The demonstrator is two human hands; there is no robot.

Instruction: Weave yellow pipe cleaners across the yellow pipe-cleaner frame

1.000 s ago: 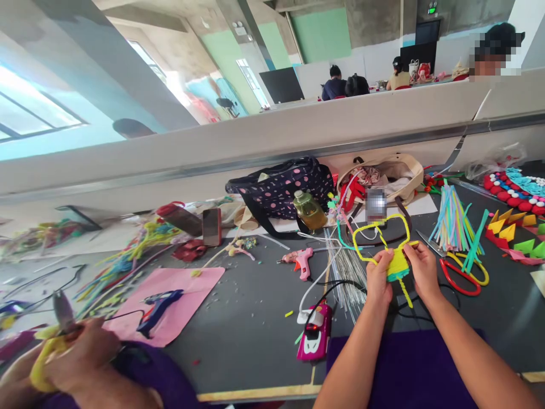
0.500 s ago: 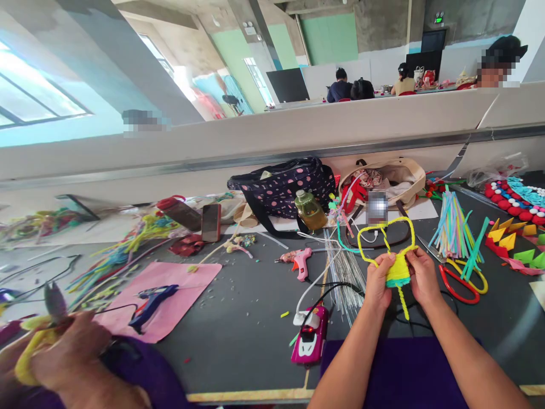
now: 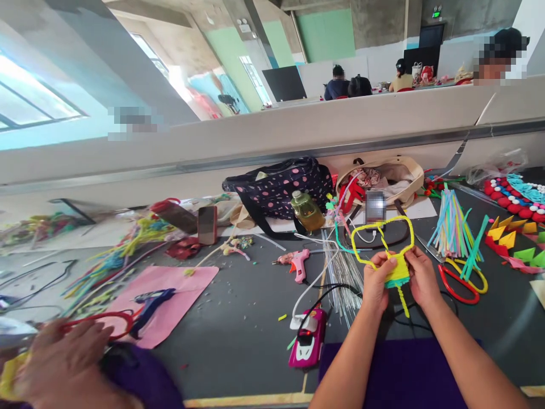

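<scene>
A yellow pipe-cleaner piece (image 3: 398,268) is held above the table between my two hands. Its lower part is a filled yellow panel with a green band, and a twisted stem hangs below. Above it, a bare yellow loop is crossed by a twisted strand. My left hand (image 3: 377,284) pinches the panel's left side, thumb on the front. On the opposite edge, my right hand (image 3: 422,279) has its fingers closed. Scissors with red and yellow handles (image 3: 460,289) lie right of my right hand. Thin metal wires (image 3: 343,272) spread out left of my left hand.
A co-worker's hand (image 3: 72,363) is at lower left by red scissor handles (image 3: 123,326). Between us are a blue glue gun (image 3: 151,307), a pink glue gun (image 3: 298,264) and a magenta power strip (image 3: 307,341). Pipe cleaners (image 3: 452,227), a bottle (image 3: 307,211) and bags stand behind.
My hands keep the same grip on the yellow piece, its loop tilting slightly left. The co-worker's hand has shifted, and red scissor handles now show beside it over the pink sheet.
</scene>
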